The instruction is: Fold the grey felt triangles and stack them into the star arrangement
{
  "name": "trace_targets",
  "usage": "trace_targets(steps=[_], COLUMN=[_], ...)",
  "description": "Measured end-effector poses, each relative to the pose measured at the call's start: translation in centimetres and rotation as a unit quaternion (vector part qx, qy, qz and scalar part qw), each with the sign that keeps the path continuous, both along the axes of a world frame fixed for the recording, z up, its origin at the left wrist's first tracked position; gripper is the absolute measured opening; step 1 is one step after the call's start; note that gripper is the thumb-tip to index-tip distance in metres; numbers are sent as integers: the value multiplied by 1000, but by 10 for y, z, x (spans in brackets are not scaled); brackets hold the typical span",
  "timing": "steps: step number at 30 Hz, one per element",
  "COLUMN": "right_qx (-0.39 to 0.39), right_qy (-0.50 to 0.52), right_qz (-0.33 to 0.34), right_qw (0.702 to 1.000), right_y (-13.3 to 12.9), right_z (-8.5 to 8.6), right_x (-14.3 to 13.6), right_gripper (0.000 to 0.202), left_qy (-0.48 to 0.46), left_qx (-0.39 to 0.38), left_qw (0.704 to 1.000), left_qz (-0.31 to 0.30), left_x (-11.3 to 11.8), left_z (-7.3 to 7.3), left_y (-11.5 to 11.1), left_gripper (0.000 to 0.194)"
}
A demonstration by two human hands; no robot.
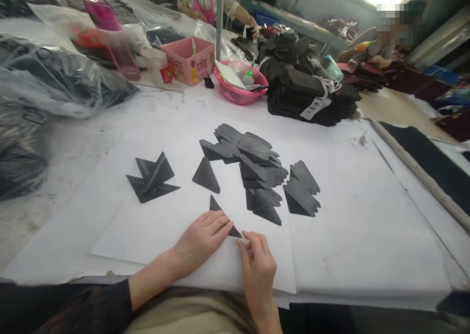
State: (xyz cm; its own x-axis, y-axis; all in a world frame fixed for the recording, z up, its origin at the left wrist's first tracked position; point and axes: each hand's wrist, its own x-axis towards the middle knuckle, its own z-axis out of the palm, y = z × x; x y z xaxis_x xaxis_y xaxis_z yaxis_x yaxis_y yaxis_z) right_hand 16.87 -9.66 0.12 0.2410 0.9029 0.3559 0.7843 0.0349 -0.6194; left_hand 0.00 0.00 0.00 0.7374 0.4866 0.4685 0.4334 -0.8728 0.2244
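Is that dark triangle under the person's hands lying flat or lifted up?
Flat. The triangle piece lies on the white paper, pressed by the left hand; the right hand touches its tip.

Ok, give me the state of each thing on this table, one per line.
Left hand: flat, pressing on the triangle piece.
Right hand: fingers at the piece's corner.
Triangle piece: flat, mostly covered.
Loose triangles: heaped, overlapping.
Pink basin: upright, holding papers.
Pink box: open-topped.

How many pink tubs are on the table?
2. A square pink box stands at the back, and a round pink bowl sits just right of it. Bags could hide more.
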Motion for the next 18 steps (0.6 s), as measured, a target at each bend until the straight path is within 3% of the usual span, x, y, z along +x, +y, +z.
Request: trace_targets(steps=[12,18], right_qx=[15,20], right_qy=[-75,-84], right_qz=[30,41], right_qw=[997,995], right_y=[8,8], right_z=[2,5], right_x=[0,0], right_gripper=[18,17], left_qy=[20,30], left_qx=[17,28], left_qw=[1000,998], left_qz=[-12,-57], left_x=[0,2], left_z=[3,3], left_y=[2,3], left_gripper=[19,21])
